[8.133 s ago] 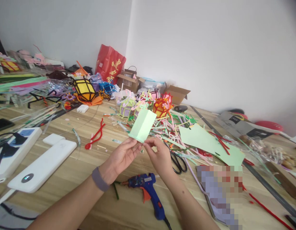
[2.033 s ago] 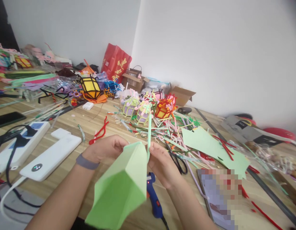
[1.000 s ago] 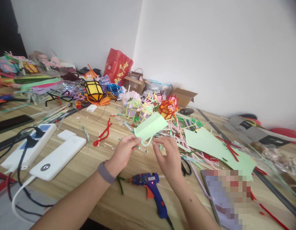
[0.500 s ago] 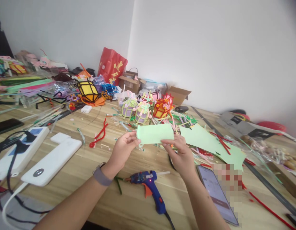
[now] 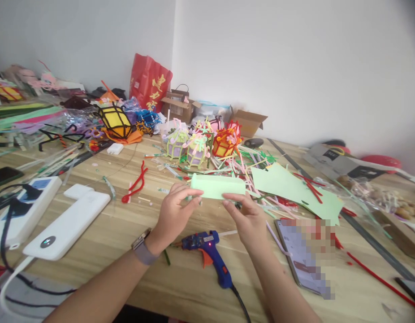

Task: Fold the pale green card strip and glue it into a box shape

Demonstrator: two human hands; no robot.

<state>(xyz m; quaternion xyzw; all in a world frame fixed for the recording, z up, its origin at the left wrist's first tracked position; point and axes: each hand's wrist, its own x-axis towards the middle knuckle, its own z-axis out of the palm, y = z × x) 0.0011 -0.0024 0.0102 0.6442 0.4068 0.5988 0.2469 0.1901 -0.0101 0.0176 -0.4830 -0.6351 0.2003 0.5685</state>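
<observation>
Folded pale-green paper piece (image 5: 217, 185), matte card-like stock, long flat box-ish shape w/ crisp creases, held level just above the wooden table (image 5: 103, 224), in front of the chest, centre of view. Left hand (image 5: 175, 213) pinches its left end, thumb on top & fingers curled under; watch w/ grey strap on that wrist. Right hand (image 5: 248, 217) pinches the right lower edge, fingertips up against the paper, palm down, wrist low over the table. Both forearms bare, coming in from the bottom edge.

Just below the hands: blue hot-glue gun (image 5: 207, 251) lying on its side, orange trigger, small red light on, black cord trailing toward the near edge. Right of it a phone (image 5: 303, 260), screen up, partly blurred. Behind the paper piece, a flat sheet of the same green paper (image 5: 288, 188) w/ red pipe cleaners across it, amid a loose heap of fuzzy pipe-cleaner offcuts in many colours. Further back, small pipe-cleaner lanterns (image 5: 197, 146) in purple, green & orange; a bigger yellow lantern w/ black frame (image 5: 116, 120) to the left. Red pipe cleaner (image 5: 135, 184) bent on the bare wood. Far left: white power strip (image 5: 64, 226) & another white block w/ black cables. Rear: red gift bag (image 5: 149, 85), open cardboard boxes (image 5: 249, 122). Table is light wood-grain laminate; walls plain white, meeting at a corner.
</observation>
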